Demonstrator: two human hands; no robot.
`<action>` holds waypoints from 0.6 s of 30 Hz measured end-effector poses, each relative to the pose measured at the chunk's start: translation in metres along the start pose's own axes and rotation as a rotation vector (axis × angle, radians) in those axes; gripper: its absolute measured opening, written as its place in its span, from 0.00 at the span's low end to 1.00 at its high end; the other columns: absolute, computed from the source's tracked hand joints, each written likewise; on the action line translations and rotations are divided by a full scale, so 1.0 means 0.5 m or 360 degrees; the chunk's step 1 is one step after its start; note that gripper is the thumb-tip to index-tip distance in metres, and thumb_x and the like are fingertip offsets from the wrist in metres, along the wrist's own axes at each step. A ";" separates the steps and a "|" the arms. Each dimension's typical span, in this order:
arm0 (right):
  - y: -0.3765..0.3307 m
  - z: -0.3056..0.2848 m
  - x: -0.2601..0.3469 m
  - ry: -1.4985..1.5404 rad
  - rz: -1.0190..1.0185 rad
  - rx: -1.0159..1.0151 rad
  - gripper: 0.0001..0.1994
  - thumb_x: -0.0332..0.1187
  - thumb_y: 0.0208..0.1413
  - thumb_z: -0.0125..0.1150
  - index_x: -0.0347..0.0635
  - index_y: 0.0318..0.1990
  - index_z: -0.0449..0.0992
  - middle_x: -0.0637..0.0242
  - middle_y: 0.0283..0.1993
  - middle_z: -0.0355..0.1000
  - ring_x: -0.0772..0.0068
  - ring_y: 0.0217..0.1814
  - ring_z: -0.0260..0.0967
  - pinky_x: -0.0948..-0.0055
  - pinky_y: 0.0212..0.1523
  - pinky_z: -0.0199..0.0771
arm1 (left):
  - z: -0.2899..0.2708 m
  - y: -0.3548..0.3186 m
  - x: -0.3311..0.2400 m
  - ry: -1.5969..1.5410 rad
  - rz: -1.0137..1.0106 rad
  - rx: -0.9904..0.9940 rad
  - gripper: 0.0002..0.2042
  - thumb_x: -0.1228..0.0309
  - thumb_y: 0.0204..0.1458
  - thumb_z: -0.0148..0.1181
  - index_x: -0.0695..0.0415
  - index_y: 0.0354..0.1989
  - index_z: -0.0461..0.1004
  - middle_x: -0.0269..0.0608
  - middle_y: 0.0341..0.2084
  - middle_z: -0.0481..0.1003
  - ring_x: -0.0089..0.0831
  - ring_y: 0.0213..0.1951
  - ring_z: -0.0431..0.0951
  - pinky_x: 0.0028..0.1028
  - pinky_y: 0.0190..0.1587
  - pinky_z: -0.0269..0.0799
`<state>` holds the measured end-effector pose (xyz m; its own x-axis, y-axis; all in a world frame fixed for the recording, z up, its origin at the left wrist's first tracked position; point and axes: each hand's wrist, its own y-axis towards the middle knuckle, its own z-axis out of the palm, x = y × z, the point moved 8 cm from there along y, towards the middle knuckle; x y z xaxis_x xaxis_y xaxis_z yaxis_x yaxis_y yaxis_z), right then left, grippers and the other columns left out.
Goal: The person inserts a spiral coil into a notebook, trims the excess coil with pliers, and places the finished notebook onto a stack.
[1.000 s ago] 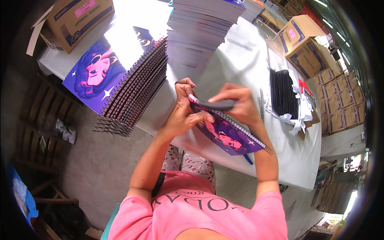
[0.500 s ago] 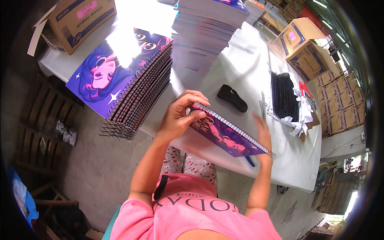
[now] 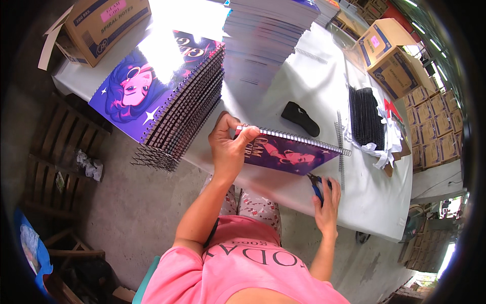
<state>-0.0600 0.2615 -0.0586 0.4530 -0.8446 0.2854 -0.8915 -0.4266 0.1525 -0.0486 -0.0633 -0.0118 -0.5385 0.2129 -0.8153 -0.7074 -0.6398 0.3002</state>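
Note:
My left hand [image 3: 228, 152] is closed on the left end of a spiral notebook [image 3: 288, 154], thumb on its cover. The notebook has a purple and pink illustrated cover and stands tilted with its wire coil [image 3: 298, 138] uppermost. At the coil's right end, loose wire sticks out past the cover. Below that end, my right hand [image 3: 328, 207] has its fingers around blue-handled pliers [image 3: 317, 186] at the table's near edge. Their dark jaws lie close to the notebook's lower edge. To my left stands a pile of similar spiral notebooks [image 3: 134, 93].
A tall stack of bookblocks [image 3: 268, 45] rises at the back of the white table [image 3: 369, 200]. Beyond the notebook lies a black wedge-shaped object [image 3: 299, 118]. Black wire coils [image 3: 365, 119] sit on white wrapping at the right, near cardboard boxes [image 3: 390, 61]. Another carton [image 3: 104, 30] stands far left.
My right hand has left the coil's right end, come down towards the table edge and taken hold of the pliers. The notebook's right end has swung up and away from me.

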 end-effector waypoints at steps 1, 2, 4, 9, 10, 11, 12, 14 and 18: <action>-0.002 0.001 -0.001 -0.0028 -0.0017 -0.0051 0.27 0.46 0.62 0.44 0.45 0.65 0.56 0.51 0.62 0.54 0.47 0.65 0.48 0.56 0.63 0.48 | 0.003 -0.002 -0.006 -0.0049 0.0038 0.0002 0.10 0.76 0.43 0.68 0.60 0.27 0.70 0.29 0.21 0.68 0.16 0.28 0.70 0.16 0.32 0.68; -0.005 0.001 -0.007 -0.0041 0.0023 -0.0107 0.26 0.46 0.63 0.43 0.45 0.64 0.56 0.52 0.60 0.55 0.49 0.62 0.51 0.57 0.62 0.50 | 0.007 -0.005 -0.012 -0.0097 0.0075 0.0005 0.10 0.76 0.43 0.69 0.60 0.27 0.70 0.29 0.20 0.68 0.17 0.27 0.71 0.16 0.31 0.68; -0.010 -0.001 -0.017 -0.0067 0.0106 -0.0229 0.24 0.45 0.64 0.39 0.44 0.64 0.57 0.53 0.56 0.59 0.53 0.57 0.56 0.58 0.59 0.54 | 0.030 -0.009 0.005 -0.0015 -0.0190 0.0111 0.09 0.76 0.43 0.68 0.61 0.29 0.72 0.27 0.21 0.65 0.16 0.27 0.67 0.15 0.34 0.66; -0.017 -0.050 -0.014 0.0804 0.0319 -0.0718 0.23 0.41 0.64 0.42 0.39 0.63 0.57 0.59 0.51 0.61 0.62 0.50 0.59 0.65 0.55 0.58 | 0.019 -0.020 0.008 0.0437 -0.0018 0.0014 0.08 0.77 0.43 0.68 0.62 0.32 0.78 0.27 0.25 0.65 0.15 0.29 0.64 0.15 0.35 0.62; -0.017 -0.065 0.003 0.1019 0.0390 -0.0777 0.23 0.39 0.64 0.43 0.38 0.63 0.57 0.59 0.50 0.61 0.63 0.49 0.60 0.65 0.54 0.58 | 0.021 -0.022 -0.001 0.0466 0.0062 -0.0020 0.07 0.76 0.43 0.68 0.61 0.31 0.78 0.28 0.25 0.65 0.17 0.28 0.65 0.16 0.34 0.62; -0.004 -0.098 0.054 0.1048 0.0286 -0.0812 0.23 0.37 0.61 0.49 0.39 0.62 0.61 0.59 0.48 0.61 0.64 0.48 0.59 0.66 0.53 0.59 | 0.026 -0.025 -0.012 0.0512 0.0153 -0.0049 0.07 0.75 0.43 0.68 0.61 0.29 0.78 0.29 0.24 0.66 0.19 0.28 0.65 0.18 0.33 0.62; 0.009 -0.123 0.104 0.0987 0.0146 -0.0768 0.22 0.37 0.59 0.51 0.40 0.60 0.63 0.59 0.48 0.61 0.63 0.48 0.59 0.66 0.53 0.59 | 0.026 -0.028 -0.025 0.0554 0.0245 -0.0084 0.07 0.74 0.43 0.69 0.61 0.28 0.77 0.30 0.23 0.66 0.20 0.28 0.66 0.19 0.33 0.62; 0.025 -0.164 0.188 0.0846 -0.0119 -0.0686 0.22 0.36 0.56 0.56 0.44 0.58 0.67 0.58 0.48 0.61 0.62 0.48 0.59 0.67 0.52 0.60 | 0.012 -0.037 -0.026 0.0481 0.0423 -0.0162 0.09 0.76 0.42 0.69 0.60 0.23 0.72 0.32 0.23 0.67 0.23 0.28 0.67 0.20 0.33 0.63; 0.059 -0.210 0.292 0.0717 -0.0326 -0.0503 0.21 0.33 0.49 0.63 0.54 0.53 0.74 0.59 0.48 0.61 0.60 0.47 0.59 0.64 0.52 0.57 | 0.038 -0.055 -0.064 0.0463 0.0732 -0.0106 0.10 0.79 0.39 0.70 0.59 0.24 0.71 0.35 0.25 0.68 0.26 0.29 0.71 0.23 0.30 0.67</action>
<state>-0.0196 0.1597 0.0870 0.6359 -0.5050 0.5836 -0.7714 -0.3912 0.5020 -0.0203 -0.0385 0.0154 -0.6300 -0.3066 -0.7135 -0.3935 -0.6661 0.6336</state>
